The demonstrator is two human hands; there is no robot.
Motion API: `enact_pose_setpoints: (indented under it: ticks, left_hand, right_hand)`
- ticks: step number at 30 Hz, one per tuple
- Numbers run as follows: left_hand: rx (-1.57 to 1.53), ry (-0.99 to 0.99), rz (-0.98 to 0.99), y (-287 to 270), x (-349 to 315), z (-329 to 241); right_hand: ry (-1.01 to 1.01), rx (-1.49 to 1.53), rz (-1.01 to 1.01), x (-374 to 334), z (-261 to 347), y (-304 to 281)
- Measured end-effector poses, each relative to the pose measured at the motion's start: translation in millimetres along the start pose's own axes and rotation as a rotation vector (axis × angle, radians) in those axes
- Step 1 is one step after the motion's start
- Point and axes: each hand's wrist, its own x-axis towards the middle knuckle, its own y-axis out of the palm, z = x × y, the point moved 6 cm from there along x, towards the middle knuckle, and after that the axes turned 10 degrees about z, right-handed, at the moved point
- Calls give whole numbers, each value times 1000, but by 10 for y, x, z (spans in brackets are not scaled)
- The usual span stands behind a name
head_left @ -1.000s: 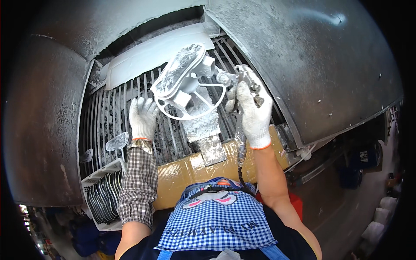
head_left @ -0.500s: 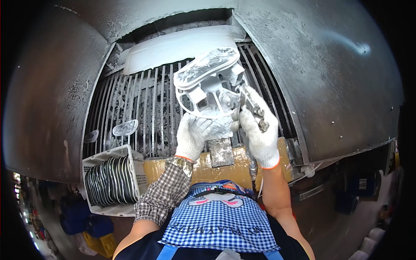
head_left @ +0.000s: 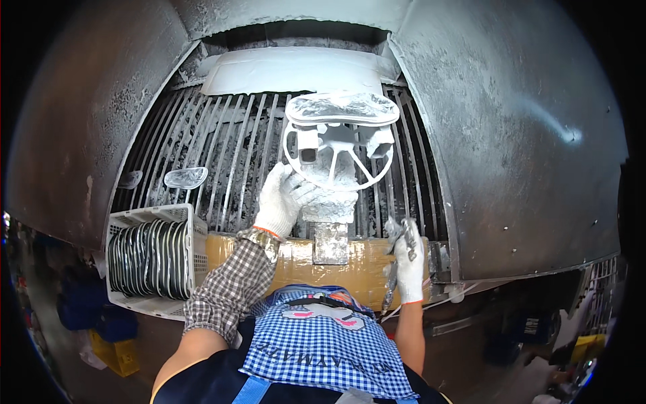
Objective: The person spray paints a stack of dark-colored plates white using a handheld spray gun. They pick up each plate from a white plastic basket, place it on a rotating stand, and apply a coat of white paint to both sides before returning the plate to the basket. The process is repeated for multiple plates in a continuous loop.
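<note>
White-coated casting (head_left: pixel 340 145), one: a ring with spokes, two block-shaped lugs and an oval plate along its top, standing upright on a lumpy stem over the grating (head_left: pixel 222 155). Left hand (head_left: pixel 284 200), one, in a white knit glove, lies against the casting's stem at the lower left, fingers (head_left: pixel 304 190) curled round it; how tightly the grip closes cannot be told, since the stem hides the fingertips. Right hand (head_left: pixel 409 259), one, also gloved, hangs well below and to the right of the casting, closed round a dusty metal tool (head_left: pixel 398 256); the tool's kind is hard to make out under its coating, and its lower end runs down past the glove. Small oval pieces, two, lie on the grating to the left of the casting: one clear (head_left: pixel 186 178), one fainter (head_left: pixel 129 179) near the wall. White plastic crate (head_left: pixel 153 217), one, sits lower left of the casting, packed with dark round discs (head_left: pixel 145 256) too close-set to count. Tape-wrapped brown edge (head_left: pixel 296 259) runs below the casting, its middle hidden by a grey block (head_left: pixel 331 244).
</note>
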Motion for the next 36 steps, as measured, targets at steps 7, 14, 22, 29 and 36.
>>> enact_pose_setpoints:
  ticks: [7, 14, 22, 29, 36]
  left_hand:
    - [257, 200, -184, -195, -30, -65]
    - [237, 275, 123, 999, -149, 22]
    - [-147, 142, -6, 1387, 690, 243]
    - [-170, 75, -75, 1361, 907, 244]
    - [-104, 272, -21, 1256, 585, -327]
  right_hand:
    - [172, -95, -214, -224, -1250, -567]
    - [286, -141, -231, -405, -1626, -661]
    - [304, -143, -222, -415, -1801, -701]
    - [378, -170, -202, -477, -1858, -619]
    - [400, -319, -191, -445, -1807, -649]
